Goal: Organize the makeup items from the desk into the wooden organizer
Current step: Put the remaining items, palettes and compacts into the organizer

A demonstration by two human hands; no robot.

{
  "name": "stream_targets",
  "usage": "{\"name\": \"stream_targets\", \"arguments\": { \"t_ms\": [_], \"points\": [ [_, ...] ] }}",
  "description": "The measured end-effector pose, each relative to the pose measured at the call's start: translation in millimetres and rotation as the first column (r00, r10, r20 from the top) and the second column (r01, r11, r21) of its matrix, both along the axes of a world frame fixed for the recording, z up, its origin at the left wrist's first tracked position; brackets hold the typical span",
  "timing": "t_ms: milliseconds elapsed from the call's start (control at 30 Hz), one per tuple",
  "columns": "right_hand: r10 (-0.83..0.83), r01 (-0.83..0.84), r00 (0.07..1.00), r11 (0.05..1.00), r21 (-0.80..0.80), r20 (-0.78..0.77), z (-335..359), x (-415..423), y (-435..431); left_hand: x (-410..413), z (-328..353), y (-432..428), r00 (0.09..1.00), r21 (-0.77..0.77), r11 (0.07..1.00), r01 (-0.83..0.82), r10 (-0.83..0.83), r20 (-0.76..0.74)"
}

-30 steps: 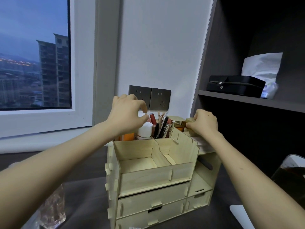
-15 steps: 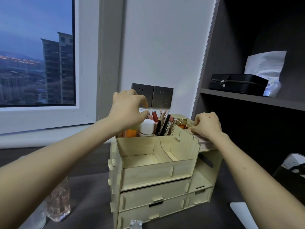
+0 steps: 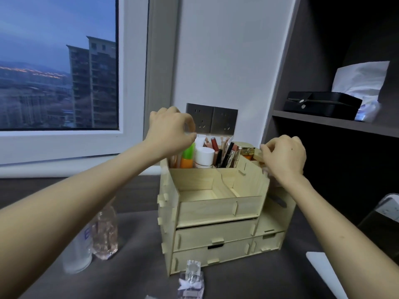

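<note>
The wooden organizer [image 3: 218, 209] stands on the dark desk, its front tray empty and its drawers closed. The back compartment holds a white jar [image 3: 204, 157], a green-and-orange bottle [image 3: 187, 158], lipsticks and brushes [image 3: 226, 152]. My left hand [image 3: 170, 132] hovers over that compartment with its fingers pinched together beside a white tube [image 3: 200, 139]; I cannot tell if it holds anything. My right hand [image 3: 282, 157] grips the organizer's upper right edge, next to a gold-lidded jar [image 3: 247, 151]. On the desk stand a clear bottle [image 3: 76, 253], a pink bottle [image 3: 105, 234] and a small perfume bottle [image 3: 192, 279].
Wall sockets [image 3: 211, 121] sit right behind the organizer. A dark shelf [image 3: 336, 124] at the right carries a black case [image 3: 321, 104] and a tissue pack [image 3: 362, 87]. A white object [image 3: 323, 266] lies at the desk's lower right. The window sill [image 3: 64, 147] runs along the left.
My left hand has lifted slightly above the back compartment. My right hand has stayed at the organizer's right edge. The view has tipped down, bringing the perfume bottle into sight.
</note>
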State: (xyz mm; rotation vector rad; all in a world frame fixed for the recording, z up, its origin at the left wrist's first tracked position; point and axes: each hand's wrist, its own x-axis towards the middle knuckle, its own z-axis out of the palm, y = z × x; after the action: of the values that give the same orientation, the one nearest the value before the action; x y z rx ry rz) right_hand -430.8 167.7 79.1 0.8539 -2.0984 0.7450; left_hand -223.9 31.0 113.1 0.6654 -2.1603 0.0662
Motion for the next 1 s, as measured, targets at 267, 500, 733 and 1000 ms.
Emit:
{"name": "stream_targets", "arguments": {
  "t_ms": [267,500,733,1000],
  "points": [
    [0.522,-0.536,0.844,0.818,0.211,0.119,-40.2,152.7,31.6,69.4,-13.8,14.9,1.0,0.117,0.993,-0.017,0.016,0.003],
    [0.404,-0.504,0.862,0.75,0.429,0.306,-90.0,192.8,40.4,150.7,-46.9,37.3,1.0,0.301,0.954,-0.009,0.005,0.014],
    [0.264,-0.569,0.734,0.742,0.355,0.626,-143.3,165.4,44.1,188.1,-91.0,63.8,0.996,0.455,0.891,-0.005,-0.038,0.084],
    [0.395,-0.697,0.582,0.692,0.187,0.711,-178.4,162.8,44.2,159.8,-105.8,77.3,0.983,0.508,0.856,0.096,-0.161,0.085]
  ]
}}
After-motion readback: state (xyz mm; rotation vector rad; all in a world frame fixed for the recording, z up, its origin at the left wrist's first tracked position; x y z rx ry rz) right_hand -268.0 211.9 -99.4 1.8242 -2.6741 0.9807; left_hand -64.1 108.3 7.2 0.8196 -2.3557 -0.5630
